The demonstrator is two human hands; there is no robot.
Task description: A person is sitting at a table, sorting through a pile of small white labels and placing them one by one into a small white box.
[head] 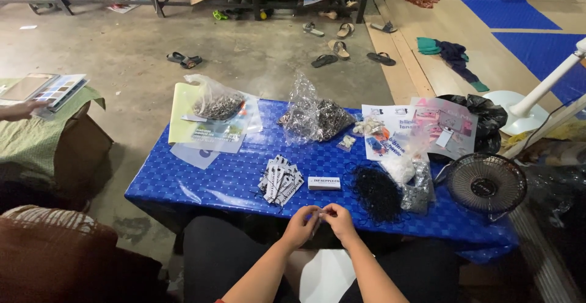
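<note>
My left hand (301,225) and my right hand (337,220) meet at the near edge of a low table covered in blue patterned cloth (213,181). The fingertips of both pinch something very small between them; what it is cannot be made out. Just beyond the hands lie a fanned pile of black-and-white tags (281,181), a small white card (324,183) and a heap of thin black strings (377,194).
Clear bags of small metal parts (314,116) (217,104), printed sheets (390,132) and a black bag (485,116) lie farther back. A small black fan (486,186) sits at the right. Another person's hand (21,110) rests by a booklet on the left. Sandals lie scattered on the floor.
</note>
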